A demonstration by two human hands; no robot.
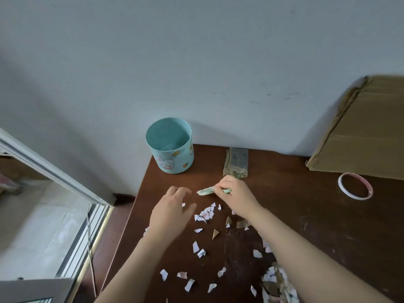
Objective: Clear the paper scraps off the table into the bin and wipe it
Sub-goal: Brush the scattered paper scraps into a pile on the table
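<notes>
Your right grip [236,197] was closed around a small green tool [204,191] with a toothed edge. Fingers were curled over its handle end, and the toothed end poked out to the left, low over the tabletop [295,204]. Couldn't tell if the tool touched the wood.

Your left grip [170,213] was open and held nothing, fingers loosely spread, palm down, just left of the tool's tip. Couldn't tell if it touched the surface either.

Paper scraps [205,214] lay scattered on the tabletop: a tight cluster between your two wrists, looser bits nearer you, and a thicker pile by the near edge under your right forearm. A few brownish triangular bits were mixed in.

The bin [172,158], a teal round one with cartoon stickers, stood upright at the far left corner of the tabletop against the wall [196,62]. You could see its floor and no scraps on it.

A folded cloth [237,162] lay just right of the bin, near your right knuckles. A tape roll [340,184] lay flat far right, near a cardboard box [367,136] that leaned at the wall
</notes>
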